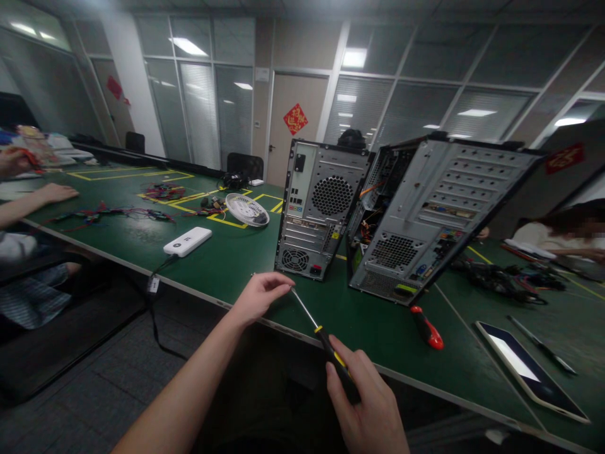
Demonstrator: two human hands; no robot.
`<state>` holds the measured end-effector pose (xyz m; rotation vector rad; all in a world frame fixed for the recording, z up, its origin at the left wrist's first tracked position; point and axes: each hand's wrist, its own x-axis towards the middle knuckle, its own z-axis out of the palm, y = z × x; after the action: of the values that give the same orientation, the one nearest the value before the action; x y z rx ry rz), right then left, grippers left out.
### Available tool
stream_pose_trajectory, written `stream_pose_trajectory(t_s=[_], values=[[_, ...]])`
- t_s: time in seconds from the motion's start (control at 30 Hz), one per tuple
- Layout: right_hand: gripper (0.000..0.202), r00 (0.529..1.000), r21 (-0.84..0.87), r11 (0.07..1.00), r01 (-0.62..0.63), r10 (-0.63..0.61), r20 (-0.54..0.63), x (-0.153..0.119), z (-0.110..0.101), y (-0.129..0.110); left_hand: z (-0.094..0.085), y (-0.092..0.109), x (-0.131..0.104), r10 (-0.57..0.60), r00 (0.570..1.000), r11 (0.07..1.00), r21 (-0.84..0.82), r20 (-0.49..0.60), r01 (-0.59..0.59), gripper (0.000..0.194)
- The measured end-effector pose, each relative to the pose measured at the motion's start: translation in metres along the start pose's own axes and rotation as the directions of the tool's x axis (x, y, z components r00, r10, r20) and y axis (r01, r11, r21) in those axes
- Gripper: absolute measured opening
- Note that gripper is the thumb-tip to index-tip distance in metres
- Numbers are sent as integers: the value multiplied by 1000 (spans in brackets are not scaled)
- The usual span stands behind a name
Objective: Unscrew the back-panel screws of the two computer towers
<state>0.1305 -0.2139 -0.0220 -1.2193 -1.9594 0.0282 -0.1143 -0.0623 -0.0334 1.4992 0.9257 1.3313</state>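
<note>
Black-yellow screwdriver (336,356) fills the right hand (371,403); the left hand (262,295) pinches its tip, any screw hidden. Computer case (309,211) at twelve o'clock, open-sided case (409,205) at one: tool touching neither, work seemingly unfinished.

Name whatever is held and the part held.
A screwdriver, by its handle, in the grip of the right hand; the left hand is at its tip.

Bare left hand (265,296), slim wrist (240,315) and long bare forearm (189,377); bare right hand (367,403) with slender fingers (347,353)
</note>
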Motion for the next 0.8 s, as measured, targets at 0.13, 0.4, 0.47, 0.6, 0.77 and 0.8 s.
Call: stream_pose_trajectory(t_s=[0.13,0.4,0.47,0.6,0.77,0.8], values=[[39,1000,-13,1000,17,-17,-4,-2,2,0,-1,-2,1,-1,1000,1000,5,0,1,28],[38,998,-19,998,55,-56,-41,-1,9,-2,-1,-5,0,-7,1000,996,-91,-17,6,31],[38,997,-23,998,55,-56,-53,-1,13,-2,0,-6,1,-12,999,994,-110,-33,8,31],[35,998,-6,1000,26,-27,-50,3,25,-4,4,-6,6,-57,995,977,-212,-85,38,35],[35,997,-14,1000,-5,4,-73,18,45,-10,7,-3,16,-205,965,912,-391,-166,126,41],[35,997,-22,1000,-6,5,-75,21,49,-11,7,-2,19,-230,956,897,-421,-182,136,42]])
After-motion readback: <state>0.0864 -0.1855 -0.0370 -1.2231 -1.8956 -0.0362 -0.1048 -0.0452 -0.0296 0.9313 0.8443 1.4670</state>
